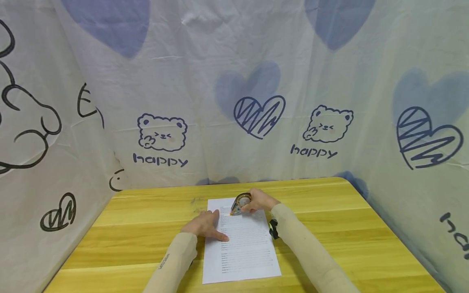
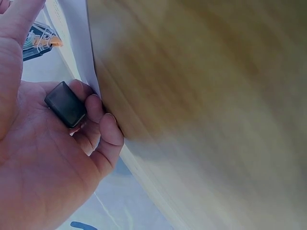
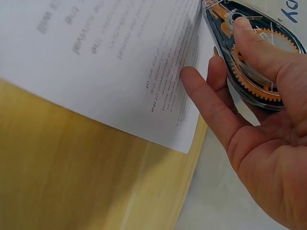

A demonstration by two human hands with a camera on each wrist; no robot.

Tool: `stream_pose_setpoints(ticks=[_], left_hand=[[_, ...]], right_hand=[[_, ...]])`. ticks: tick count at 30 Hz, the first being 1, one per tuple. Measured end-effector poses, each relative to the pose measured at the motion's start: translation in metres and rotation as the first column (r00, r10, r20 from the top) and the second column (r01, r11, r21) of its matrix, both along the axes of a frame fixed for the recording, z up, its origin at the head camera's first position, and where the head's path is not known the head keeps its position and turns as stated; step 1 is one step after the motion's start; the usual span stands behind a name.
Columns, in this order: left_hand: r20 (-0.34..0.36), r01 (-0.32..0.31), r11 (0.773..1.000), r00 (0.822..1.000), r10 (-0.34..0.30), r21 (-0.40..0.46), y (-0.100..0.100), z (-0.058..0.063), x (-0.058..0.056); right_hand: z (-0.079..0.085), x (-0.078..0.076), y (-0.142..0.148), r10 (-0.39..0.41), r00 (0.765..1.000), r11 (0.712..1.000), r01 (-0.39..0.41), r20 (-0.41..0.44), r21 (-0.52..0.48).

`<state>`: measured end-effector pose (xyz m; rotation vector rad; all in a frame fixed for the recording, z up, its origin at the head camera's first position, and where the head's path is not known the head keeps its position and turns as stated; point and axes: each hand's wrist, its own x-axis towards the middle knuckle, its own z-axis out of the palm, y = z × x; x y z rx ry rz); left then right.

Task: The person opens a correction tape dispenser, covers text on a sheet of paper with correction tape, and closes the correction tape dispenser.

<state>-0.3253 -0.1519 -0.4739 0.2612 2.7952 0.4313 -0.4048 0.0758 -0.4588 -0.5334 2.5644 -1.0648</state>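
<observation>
A printed sheet of paper (image 1: 249,260) lies on the wooden table. My right hand (image 1: 261,200) pinches a correction tape dispenser (image 1: 239,202) near the top of the sheet, its orange tip down at the printed lines. The right wrist view shows the clear case with an orange toothed wheel (image 3: 261,86) under the thumb; another fingertip rests on the paper. My left hand (image 1: 205,225) lies over the sheet's left edge, thumb spread across the text. Curled fingers of that hand hold a small black cap-like piece (image 2: 65,104) against the palm, hidden in the head view.
The yellow wood-grain table (image 1: 146,228) extends on both sides of the sheet. Behind and beside it hang white cloth sheets (image 1: 205,134) printed with hearts and bears. A small black device (image 1: 273,228) sits at the right wrist.
</observation>
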Motion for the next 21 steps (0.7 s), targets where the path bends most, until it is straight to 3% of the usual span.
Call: stream_pose_setpoints(ticks=[21], left_hand=[[0.007, 0.0, 1.0, 1.0, 0.0, 0.001, 0.0, -0.0022, -0.0025]], right_hand=[[-0.0001, 0.0024, 0.0009, -0.017, 1.0, 1.0, 0.017, -0.009, 0.003]])
